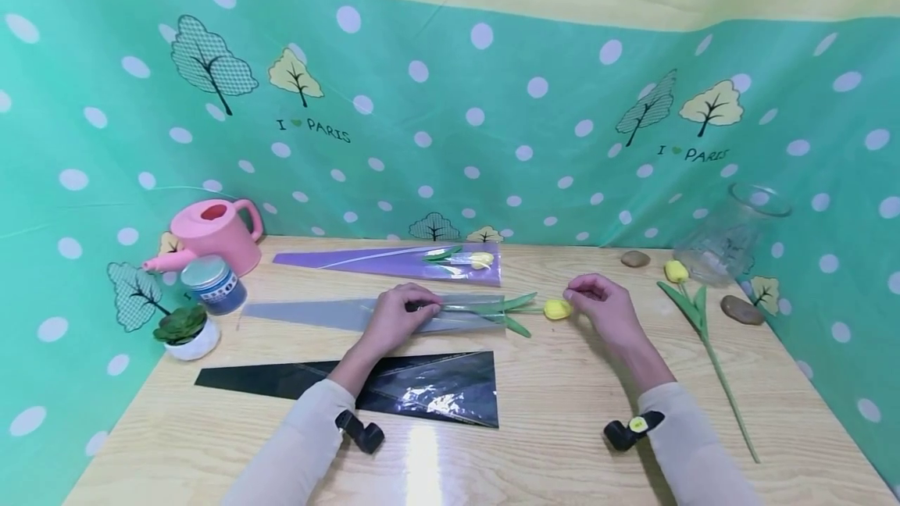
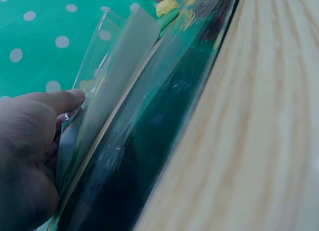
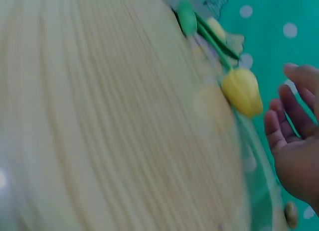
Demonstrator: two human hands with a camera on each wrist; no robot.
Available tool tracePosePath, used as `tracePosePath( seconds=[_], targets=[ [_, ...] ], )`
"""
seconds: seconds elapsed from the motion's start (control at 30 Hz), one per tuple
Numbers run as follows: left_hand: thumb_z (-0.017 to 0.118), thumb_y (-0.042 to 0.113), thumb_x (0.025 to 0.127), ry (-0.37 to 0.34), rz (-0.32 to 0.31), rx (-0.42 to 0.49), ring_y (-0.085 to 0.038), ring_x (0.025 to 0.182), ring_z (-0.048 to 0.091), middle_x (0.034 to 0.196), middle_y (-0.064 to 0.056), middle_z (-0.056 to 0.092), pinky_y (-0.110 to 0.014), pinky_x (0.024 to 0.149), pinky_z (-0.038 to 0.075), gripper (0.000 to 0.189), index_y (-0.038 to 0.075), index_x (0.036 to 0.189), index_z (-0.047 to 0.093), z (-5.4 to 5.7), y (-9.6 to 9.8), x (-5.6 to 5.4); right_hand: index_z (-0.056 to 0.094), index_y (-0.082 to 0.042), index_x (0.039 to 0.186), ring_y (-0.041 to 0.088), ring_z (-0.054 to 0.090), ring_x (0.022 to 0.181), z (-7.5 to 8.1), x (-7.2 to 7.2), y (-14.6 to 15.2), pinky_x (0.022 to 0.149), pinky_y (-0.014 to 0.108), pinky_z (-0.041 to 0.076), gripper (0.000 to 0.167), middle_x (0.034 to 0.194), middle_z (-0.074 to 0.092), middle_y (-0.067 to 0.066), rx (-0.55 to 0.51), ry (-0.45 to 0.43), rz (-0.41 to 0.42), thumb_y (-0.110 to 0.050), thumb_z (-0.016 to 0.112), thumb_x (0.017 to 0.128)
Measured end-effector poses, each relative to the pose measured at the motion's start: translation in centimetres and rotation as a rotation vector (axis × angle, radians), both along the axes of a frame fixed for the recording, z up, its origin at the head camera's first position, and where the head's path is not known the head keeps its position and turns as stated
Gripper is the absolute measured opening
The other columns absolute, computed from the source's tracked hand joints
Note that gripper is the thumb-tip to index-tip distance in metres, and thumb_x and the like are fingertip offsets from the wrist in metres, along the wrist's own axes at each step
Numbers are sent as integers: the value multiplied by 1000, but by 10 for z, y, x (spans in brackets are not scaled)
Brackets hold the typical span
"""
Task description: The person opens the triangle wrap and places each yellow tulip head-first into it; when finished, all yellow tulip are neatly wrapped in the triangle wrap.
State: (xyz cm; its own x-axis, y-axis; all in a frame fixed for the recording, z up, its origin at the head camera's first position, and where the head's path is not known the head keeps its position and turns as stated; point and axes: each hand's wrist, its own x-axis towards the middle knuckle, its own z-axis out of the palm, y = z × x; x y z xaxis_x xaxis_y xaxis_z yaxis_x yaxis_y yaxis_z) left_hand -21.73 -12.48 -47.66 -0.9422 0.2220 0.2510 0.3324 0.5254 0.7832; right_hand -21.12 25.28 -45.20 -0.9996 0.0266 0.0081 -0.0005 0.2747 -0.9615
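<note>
A grey flower sleeve with a clear front lies in the middle of the table. My left hand pinches its upper film; in the left wrist view the thumb presses on the raised clear film. A yellow tulip has its stem and part of its leaves inside the sleeve, while its bloom sticks out past the wide end. Just right of that bloom is my right hand, fingers loosely bent with nothing in them. The right wrist view shows a gap between those fingers and the tulip bloom.
Behind lies a purple sleeve holding a pale yellow tulip; in front, a black sleeve. At left are a pink watering can, a blue jar and a potted succulent. Another tulip, stones and a glass vase are right.
</note>
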Motion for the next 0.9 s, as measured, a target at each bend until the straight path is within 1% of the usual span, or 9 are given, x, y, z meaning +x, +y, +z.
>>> tracePosePath(
  seconds=[0.07,0.17,0.23,0.33,0.5,0.67,0.8,0.9],
  targets=[
    [80,19,91,-3,1,2,-22,110,70,107,2,78,-45,104,53,12,20,102,83,0,0,0,66,-1,122,3,63,104,-3,-1,6,87,18,56,30,120,69,5,76,21,82,-18,72,98],
    [80,18,91,-2,0,7,-22,110,70,107,2,78,-44,104,53,12,20,102,83,0,-1,0,68,-4,124,4,62,114,-8,-3,11,91,15,54,29,133,66,12,176,51,163,-15,73,97],
    [80,18,91,2,-2,8,-22,109,70,106,2,78,-45,103,53,12,20,103,83,0,-1,0,68,-6,125,8,62,115,-11,-4,13,91,15,53,30,134,66,15,222,62,204,-14,73,97],
    [80,18,91,11,-3,7,-22,109,70,106,2,78,-45,103,53,12,20,103,83,0,-1,0,69,-9,126,15,63,108,-14,-5,13,87,19,54,31,129,67,15,276,59,239,-13,74,96],
    [80,17,91,11,-2,7,-22,109,70,106,2,78,-45,102,54,12,20,102,83,0,0,0,68,-12,127,18,60,97,-16,-4,12,81,23,52,32,123,68,12,330,42,265,-16,73,96],
    [80,19,91,5,-9,6,-21,108,70,106,3,78,-45,101,54,12,21,103,83,0,0,0,67,-12,129,17,59,97,-17,0,12,81,23,50,32,124,69,12,377,77,264,-17,72,98],
    [80,19,91,1,-9,13,-22,109,70,107,2,78,-45,102,54,12,20,103,83,1,0,0,68,-12,128,19,60,97,-17,1,11,81,23,51,31,122,69,11,371,97,248,-15,72,98],
    [80,18,91,-5,-8,17,-22,110,70,108,1,77,-45,103,53,12,19,103,83,1,0,0,68,-13,129,19,61,98,-15,2,9,82,22,52,31,123,70,11,377,121,235,-14,71,98]
  ],
)
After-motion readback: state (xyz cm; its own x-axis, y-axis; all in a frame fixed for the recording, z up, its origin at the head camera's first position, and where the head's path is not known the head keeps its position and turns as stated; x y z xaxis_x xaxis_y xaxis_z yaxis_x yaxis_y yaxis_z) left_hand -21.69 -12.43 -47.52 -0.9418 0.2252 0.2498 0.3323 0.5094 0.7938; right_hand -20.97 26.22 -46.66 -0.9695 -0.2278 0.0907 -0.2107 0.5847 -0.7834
